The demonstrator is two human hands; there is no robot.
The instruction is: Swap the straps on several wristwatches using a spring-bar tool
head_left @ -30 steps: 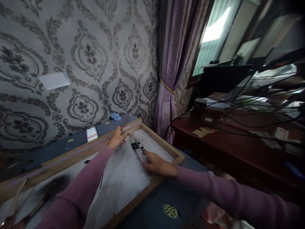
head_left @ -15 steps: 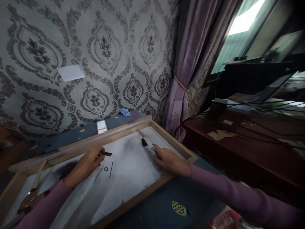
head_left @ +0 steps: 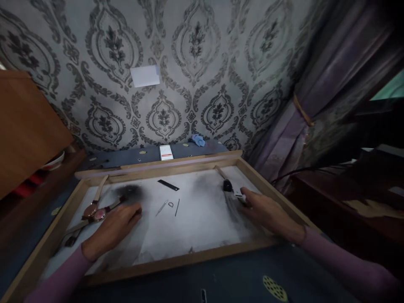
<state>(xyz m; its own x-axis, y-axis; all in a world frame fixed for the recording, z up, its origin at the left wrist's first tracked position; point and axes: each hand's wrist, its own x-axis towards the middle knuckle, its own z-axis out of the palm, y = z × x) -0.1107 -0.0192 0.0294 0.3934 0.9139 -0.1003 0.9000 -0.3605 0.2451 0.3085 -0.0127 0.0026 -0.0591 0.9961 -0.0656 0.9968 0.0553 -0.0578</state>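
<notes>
My right hand pinches the end of a small white piece, beside a black piece at the right of the shallow wooden tray. What exactly these pieces are is hard to make out. My left hand has its fingers drawn together over the tray's left part, with nothing visible in them. Close to its fingers lie a watch with a pink face and a brown watch. A flat dark strip, a thin metal tool, a small ring and a thin rod lie mid-tray.
Behind the tray, a white packet and a crumpled blue cloth lie on the dark tabletop. An orange-brown cabinet stands at the left. Right of the tray are a purple curtain and cables.
The dark strip, earlier in my left hand, now lies on the tray. My left hand has moved back toward the watches. The view has swung left; my right hand remains at the white piece.
</notes>
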